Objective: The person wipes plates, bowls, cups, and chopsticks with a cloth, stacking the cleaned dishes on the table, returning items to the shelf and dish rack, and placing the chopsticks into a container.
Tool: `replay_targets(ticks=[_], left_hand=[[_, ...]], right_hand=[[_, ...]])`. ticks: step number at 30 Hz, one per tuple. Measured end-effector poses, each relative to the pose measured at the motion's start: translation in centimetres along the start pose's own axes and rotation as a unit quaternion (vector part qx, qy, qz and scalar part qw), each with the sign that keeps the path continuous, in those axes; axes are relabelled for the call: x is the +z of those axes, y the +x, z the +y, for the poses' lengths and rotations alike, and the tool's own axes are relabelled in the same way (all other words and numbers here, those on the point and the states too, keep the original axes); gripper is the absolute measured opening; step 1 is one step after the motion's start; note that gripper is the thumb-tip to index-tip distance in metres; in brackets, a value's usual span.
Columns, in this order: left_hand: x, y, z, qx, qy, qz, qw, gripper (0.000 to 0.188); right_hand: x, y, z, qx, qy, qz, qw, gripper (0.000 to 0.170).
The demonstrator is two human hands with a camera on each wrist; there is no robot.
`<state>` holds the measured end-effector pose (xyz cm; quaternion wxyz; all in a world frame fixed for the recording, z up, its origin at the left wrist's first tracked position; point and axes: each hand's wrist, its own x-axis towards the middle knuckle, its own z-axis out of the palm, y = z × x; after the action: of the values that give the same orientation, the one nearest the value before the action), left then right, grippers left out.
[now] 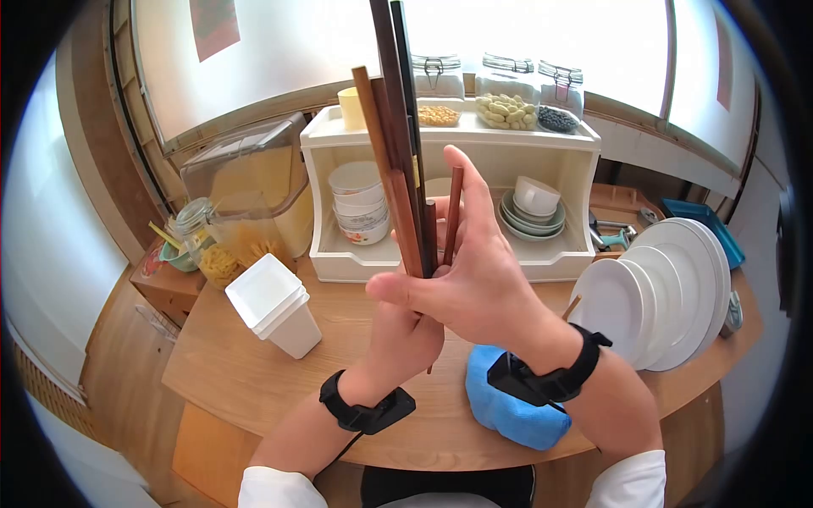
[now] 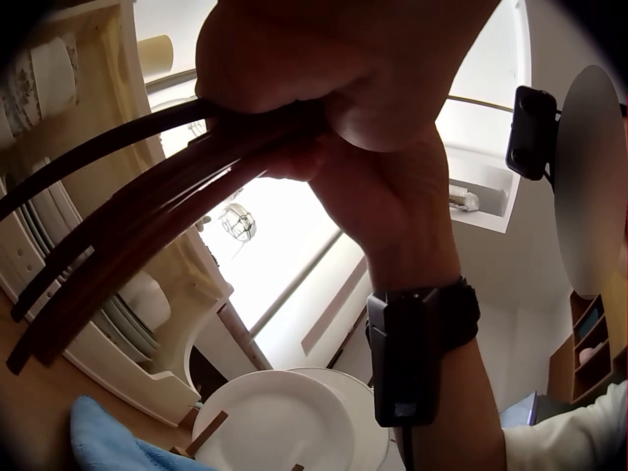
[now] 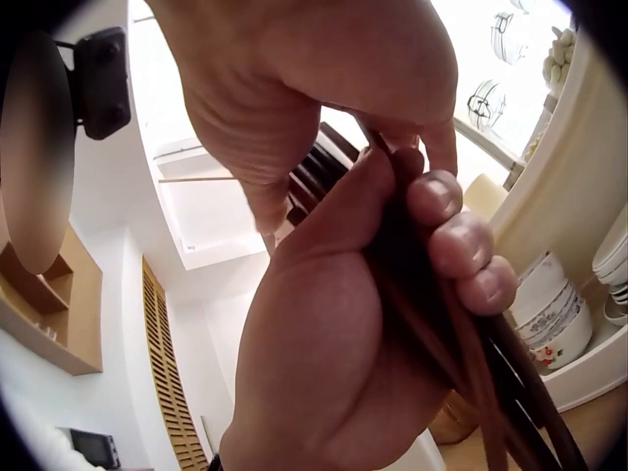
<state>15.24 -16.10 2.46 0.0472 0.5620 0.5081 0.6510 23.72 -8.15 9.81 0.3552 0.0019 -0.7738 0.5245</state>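
A bundle of several dark and reddish-brown wooden chopsticks [image 1: 395, 161] stands nearly upright before the shelf, its ends uneven. My left hand [image 1: 406, 339] grips the lower part, its fingers curled round the sticks in the right wrist view. Just above it, my right hand [image 1: 487, 275] holds the bundle too, thumb across the front and fingers behind, with the index finger raised beside a shorter reddish chopstick [image 1: 454, 216]. From the left wrist view, the chopsticks [image 2: 147, 211] fan out slightly past both hands. A blue cloth [image 1: 508, 411] lies under my right wrist.
White plates [image 1: 605, 296] stand in a row at the right, with a wooden stick [image 1: 573, 306] beside them. A white square container [image 1: 292, 326] is at left. Behind, a cream shelf [image 1: 449, 146] carries bowls [image 1: 358, 203], a cup [image 1: 536, 196] and glass jars [image 1: 506, 93].
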Motion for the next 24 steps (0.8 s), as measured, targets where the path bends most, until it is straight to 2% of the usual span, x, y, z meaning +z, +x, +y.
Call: replay_targets(ticks=[1, 2, 3, 4, 5, 6, 9, 14, 16, 19, 23, 24], left_hand=[[-0.1, -0.1, 0.0, 0.026, 0.004, -0.016, 1.000, 0.029], [-0.2, -0.1, 0.1, 0.028, 0.005, -0.015, 0.999, 0.029], [-0.2, -0.1, 0.4, -0.003, 0.005, -0.022, 1.000, 0.028], [-0.2, -0.1, 0.5, -0.034, 0.005, -0.028, 0.999, 0.028], [-0.1, -0.2, 0.3, -0.032, 0.006, -0.025, 0.999, 0.028], [0.0, -0.3, 0.0, -0.045, -0.016, -0.021, 0.999, 0.028], [0.0, -0.2, -0.7, -0.055, -0.032, -0.028, 0.998, 0.026], [-0.7, 0.3, -1.3, -0.009, -0.021, -0.067, 0.997, 0.026], [-1.2, 0.5, -1.0, -0.136, -0.105, -0.102, 0.980, 0.021], [-1.6, 1.1, -1.5, -0.156, -0.160, -0.119, 0.968, 0.031], [-1.9, 1.8, -1.0, -0.120, -0.145, -0.109, 0.976, 0.021], [-2.0, 2.0, -0.5, -0.118, -0.187, -0.076, 0.972, 0.016]], right_hand=[[0.5, 0.1, 0.3, 0.001, -0.003, 0.013, 1.000, 0.109], [0.9, 0.1, 1.2, -0.023, -0.017, 0.037, 0.999, 0.091], [1.0, 0.2, 1.8, -0.025, -0.017, 0.036, 0.999, 0.091], [1.0, 0.2, 2.3, -0.025, 0.003, 0.044, 0.999, 0.080], [1.1, 0.3, 2.7, -0.026, 0.023, 0.052, 0.998, 0.069], [1.3, 0.2, 3.2, -0.042, 0.043, 0.070, 0.996, 0.047], [1.0, 0.2, 4.1, -0.062, 0.001, 0.069, 0.996, 0.039], [0.6, 0.2, 4.2, -0.053, 0.020, 0.033, 0.998, 0.035], [0.3, 0.5, 4.1, -0.046, 0.023, 0.007, 0.999, 0.035], [-0.4, 1.4, 3.4, -0.045, 0.029, -0.017, 0.998, 0.033], [-0.9, 1.0, 2.5, -0.029, 0.048, -0.049, 0.997, 0.057], [-0.9, 0.4, 2.4, -0.023, 0.075, -0.051, 0.996, 0.067]])
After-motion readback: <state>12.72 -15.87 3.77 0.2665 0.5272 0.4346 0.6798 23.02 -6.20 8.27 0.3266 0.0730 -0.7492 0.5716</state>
